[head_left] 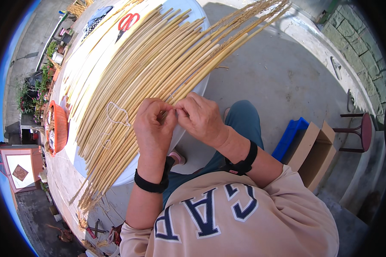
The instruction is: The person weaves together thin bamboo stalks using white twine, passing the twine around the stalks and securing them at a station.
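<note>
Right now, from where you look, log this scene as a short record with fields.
left hand: fingertips pinched; anything held is too small to tell
right hand: thumb and finger pinched close beside the left hand
stalks: long, yellowish, laid side by side in a wide row
table: white, rounded edge, under the stalks
string: white, loosely looped over the stalks
scissors: red handles, near the row's far side
basket: orange, at picture left
box: cardboard, open, beside a blue tray
</note>
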The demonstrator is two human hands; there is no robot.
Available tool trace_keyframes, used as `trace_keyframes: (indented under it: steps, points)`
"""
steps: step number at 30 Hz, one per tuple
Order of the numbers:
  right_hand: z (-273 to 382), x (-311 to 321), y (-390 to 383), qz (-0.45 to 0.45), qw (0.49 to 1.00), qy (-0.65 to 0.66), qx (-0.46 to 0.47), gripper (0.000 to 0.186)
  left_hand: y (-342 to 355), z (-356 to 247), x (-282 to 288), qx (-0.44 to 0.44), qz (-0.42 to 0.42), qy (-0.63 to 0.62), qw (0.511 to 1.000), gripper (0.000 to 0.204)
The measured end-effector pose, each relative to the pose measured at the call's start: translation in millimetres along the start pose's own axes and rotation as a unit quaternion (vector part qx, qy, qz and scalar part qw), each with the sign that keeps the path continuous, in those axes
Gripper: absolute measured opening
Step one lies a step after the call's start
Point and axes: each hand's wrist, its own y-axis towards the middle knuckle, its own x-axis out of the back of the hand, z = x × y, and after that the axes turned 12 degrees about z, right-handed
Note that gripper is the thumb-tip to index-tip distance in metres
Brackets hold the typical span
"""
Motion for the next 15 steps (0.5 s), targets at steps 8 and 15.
trace_keyframes:
  steps: [8, 15]
  points:
    - [2.5, -1.0, -1.2, -0.007, 1.000, -0.012, -0.003, 0.014, -0.5, 4.5, -4.3, -0.003, -0.018, -0.017, 1.000, 0.008]
    - [0.8, -1.0, -4.8, -0.030, 0.999, 0.027, -0.005, 0.013, 0.4, 3.6, -6.7, -0.019, -0.016, 0.019, 1.000, 0.010]
